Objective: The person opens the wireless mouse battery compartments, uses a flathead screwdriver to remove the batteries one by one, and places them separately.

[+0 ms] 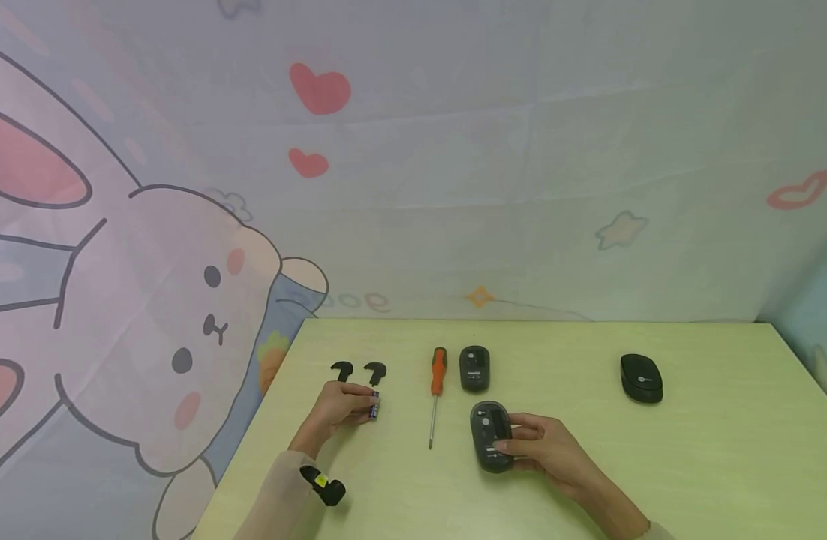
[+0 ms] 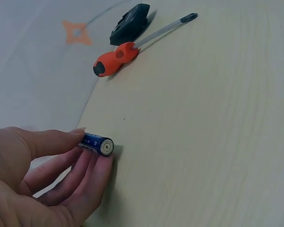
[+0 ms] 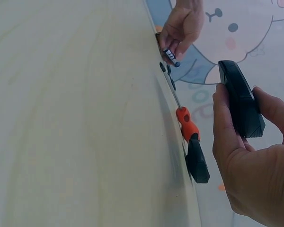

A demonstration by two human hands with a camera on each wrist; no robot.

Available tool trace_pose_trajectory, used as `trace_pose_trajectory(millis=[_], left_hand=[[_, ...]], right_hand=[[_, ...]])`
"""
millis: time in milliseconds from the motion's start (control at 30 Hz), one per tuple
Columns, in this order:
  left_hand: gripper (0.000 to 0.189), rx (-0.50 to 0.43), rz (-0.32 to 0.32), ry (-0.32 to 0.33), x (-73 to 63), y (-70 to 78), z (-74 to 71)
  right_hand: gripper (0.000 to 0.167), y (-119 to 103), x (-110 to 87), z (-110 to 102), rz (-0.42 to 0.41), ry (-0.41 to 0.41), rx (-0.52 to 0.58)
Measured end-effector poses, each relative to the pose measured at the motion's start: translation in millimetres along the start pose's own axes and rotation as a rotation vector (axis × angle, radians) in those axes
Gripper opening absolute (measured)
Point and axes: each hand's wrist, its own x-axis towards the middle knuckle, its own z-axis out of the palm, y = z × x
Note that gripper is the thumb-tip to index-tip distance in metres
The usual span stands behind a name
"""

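My left hand (image 1: 342,409) pinches a small blue battery (image 2: 97,143) between thumb and fingers, just above the table at the left. In the left wrist view one round end of the battery faces outward. My right hand (image 1: 550,448) holds a dark computer mouse (image 1: 488,433) by its right side, with the underside and its dark recess facing up. In the right wrist view that mouse is raised off the table, seen edge-on. A second mouse (image 1: 475,367) lies behind it, also underside up. Left of both mice lies an orange-handled screwdriver (image 1: 439,375), its tip pointing toward me.
Two small black curved pieces (image 1: 376,371) lie behind my left hand, one partly hidden by it. A black mouse (image 1: 642,379) rests top side up at the right. The light table (image 1: 717,457) ends at a printed cloth backdrop (image 1: 454,225).
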Motion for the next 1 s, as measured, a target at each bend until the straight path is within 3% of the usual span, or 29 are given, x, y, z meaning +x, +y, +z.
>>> trace_pose_trajectory(millis=[167,567,700,1000], left_hand=[[0.018,0.094,0.047,0.035,-1.7,1.6,4.5],[0.013,0.523,0.179,0.247,0.1,2.8,15.2],[0.014,0.572,0.193,0.282,0.2,2.5,16.9],[0.018,0.602,0.191,0.292,-1.0,3.6,18.3]], right_hand=[[0.08,0,-0.5,0,0.007,0.007,0.011],[0.081,1,-0.6,-2,0.002,0.0,0.027],[0.078,2,0.1,-2,-0.001,0.0,0.031],[0.077,2,0.7,-2,-0.007,0.0,0.037]])
